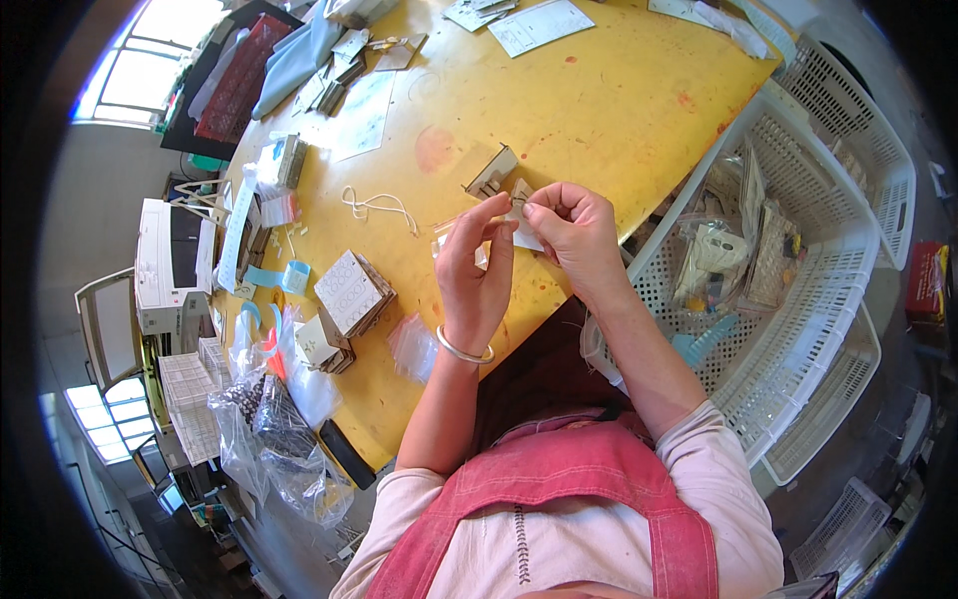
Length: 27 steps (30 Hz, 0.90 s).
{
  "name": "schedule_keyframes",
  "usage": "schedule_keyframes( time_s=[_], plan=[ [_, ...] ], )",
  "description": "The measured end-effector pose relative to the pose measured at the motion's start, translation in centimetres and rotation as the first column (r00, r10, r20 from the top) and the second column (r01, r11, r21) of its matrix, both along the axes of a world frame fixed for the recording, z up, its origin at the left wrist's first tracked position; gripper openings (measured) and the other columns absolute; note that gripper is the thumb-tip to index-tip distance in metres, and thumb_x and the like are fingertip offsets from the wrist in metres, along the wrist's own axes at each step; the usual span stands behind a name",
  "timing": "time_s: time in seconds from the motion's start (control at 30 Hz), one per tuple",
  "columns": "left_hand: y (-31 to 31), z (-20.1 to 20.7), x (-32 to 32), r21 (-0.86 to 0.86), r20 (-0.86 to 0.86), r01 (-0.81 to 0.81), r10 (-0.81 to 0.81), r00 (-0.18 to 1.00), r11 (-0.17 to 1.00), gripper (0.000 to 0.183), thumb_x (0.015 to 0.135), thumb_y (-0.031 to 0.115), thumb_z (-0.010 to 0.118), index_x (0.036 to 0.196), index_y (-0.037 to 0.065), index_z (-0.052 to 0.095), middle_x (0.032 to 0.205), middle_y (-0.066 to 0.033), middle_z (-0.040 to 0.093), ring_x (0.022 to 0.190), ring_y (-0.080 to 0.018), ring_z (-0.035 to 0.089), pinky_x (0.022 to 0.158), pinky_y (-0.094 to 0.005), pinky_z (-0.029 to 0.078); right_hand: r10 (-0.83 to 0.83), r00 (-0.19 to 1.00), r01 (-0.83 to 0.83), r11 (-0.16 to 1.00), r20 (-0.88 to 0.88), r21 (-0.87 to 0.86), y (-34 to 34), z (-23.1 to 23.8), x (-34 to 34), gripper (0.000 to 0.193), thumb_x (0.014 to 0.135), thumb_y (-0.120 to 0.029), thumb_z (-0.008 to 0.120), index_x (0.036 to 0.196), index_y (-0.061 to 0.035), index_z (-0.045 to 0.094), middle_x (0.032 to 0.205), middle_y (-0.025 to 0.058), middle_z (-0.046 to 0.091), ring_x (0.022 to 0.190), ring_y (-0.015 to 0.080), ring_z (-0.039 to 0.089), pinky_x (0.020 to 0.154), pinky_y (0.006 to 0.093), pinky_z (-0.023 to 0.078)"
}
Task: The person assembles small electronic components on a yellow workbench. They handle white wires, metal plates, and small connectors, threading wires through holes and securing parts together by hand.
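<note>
My left hand (474, 285), with a pale bangle at its wrist, is raised over the near table edge. Its fingers are bent toward my right hand, the thumb standing a little apart, and I see nothing gripped in it. My right hand (582, 235) is closed in a pinch; what lies between thumb and finger is too small to tell. A small light wooden piece (521, 192) shows beside the right fingertips, partly hidden. Just beyond stands a little wooden box-like holder (491, 172). White paper (525, 236) lies beneath the hands.
On the yellow table (599, 110) are a looped white cord (381, 207), a stack of patterned wooden pieces (354, 293), blue tape (295, 277) and clear plastic bags (412, 346). A white plastic basket (828, 329) with bagged parts stands at the right, close to my right arm.
</note>
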<state>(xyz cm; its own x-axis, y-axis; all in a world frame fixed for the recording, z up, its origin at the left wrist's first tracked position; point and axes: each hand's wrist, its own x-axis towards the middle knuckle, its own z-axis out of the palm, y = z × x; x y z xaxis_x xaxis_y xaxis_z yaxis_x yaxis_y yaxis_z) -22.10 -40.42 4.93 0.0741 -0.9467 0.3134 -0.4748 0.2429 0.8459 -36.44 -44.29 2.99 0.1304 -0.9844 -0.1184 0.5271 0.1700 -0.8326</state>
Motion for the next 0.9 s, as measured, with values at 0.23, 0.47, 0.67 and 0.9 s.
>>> schedule_keyframes(
  time_s=[0.23,0.47,0.67,0.9],
  plan=[
    [-0.1,0.0,0.0,-0.030,0.042,0.004,-0.003,0.999,1.000,0.026,0.105,-0.004,0.065,0.130,-0.001,0.070,0.124,-0.0079,0.074,0.108,-0.0161,0.075,0.093,-0.0283,0.058,-0.006,1.000,0.006,1.000,-0.003,-0.009,0.1,0.0,0.0,0.007,0.098,-0.009,0.072,0.092,-0.0043,0.071,0.071,-0.0052,0.061,0.056,0.0012,0.049,0.049,0.0203,0.035],
    [-0.2,0.0,0.0,-0.054,0.026,0.017,-0.016,1.000,0.998,0.024,0.105,-0.003,0.065,0.129,-0.001,0.071,0.120,-0.0072,0.073,0.107,-0.0160,0.074,0.092,-0.0277,0.057,-0.020,1.000,0.020,1.000,-0.001,-0.010,0.1,0.4,0.0,0.008,0.098,-0.009,0.071,0.093,-0.0035,0.070,0.071,-0.0045,0.061,0.056,0.0015,0.049,0.050,0.0205,0.035],
    [-0.3,0.5,-0.4,-0.064,0.041,0.006,-0.004,0.999,0.998,0.023,0.105,-0.001,0.066,0.127,0.000,0.072,0.115,-0.0072,0.073,0.105,-0.0149,0.074,0.090,-0.0277,0.057,0.013,1.000,-0.014,0.999,0.023,0.030,0.0,0.2,-0.4,0.007,0.097,-0.006,0.071,0.092,0.0002,0.071,0.083,0.0000,0.069,0.071,0.0043,0.063,0.064,0.0218,0.050],
    [-0.5,0.9,-0.5,-0.124,0.100,0.005,0.007,0.995,0.992,0.021,0.103,0.000,0.068,0.123,0.001,0.074,0.111,-0.0091,0.074,0.100,-0.0162,0.075,0.088,-0.0290,0.057,-0.066,0.997,0.065,0.998,-0.032,-0.015,0.1,-0.2,0.2,0.008,0.097,-0.006,0.071,0.091,0.0001,0.071,0.082,-0.0007,0.069,0.069,0.0036,0.062,0.062,0.0216,0.050]
  ],
)
